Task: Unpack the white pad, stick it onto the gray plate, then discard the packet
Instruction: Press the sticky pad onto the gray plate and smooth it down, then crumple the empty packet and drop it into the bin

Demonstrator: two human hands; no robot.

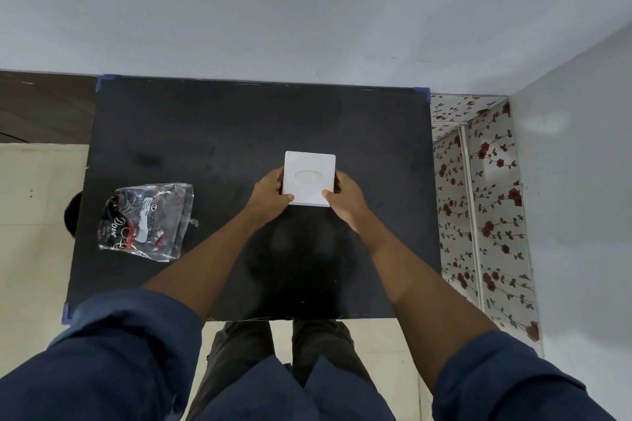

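A pale square plate (pixel 309 178) with an oval patch, likely the white pad (pixel 308 177), in its middle lies on the black table, a little right of center. My left hand (pixel 272 195) grips its left edge, thumb on the near corner. My right hand (pixel 345 196) grips its right edge, thumb on the near right corner. A crumpled clear plastic packet (pixel 147 220) with dark print and a white label lies on the table's left side, well apart from both hands.
The black table top (pixel 212 133) has blue tape at its corners and stands against a pale wall. A flower-patterned surface (pixel 485 215) borders it on the right. Beige floor (pixel 34 249) lies to the left.
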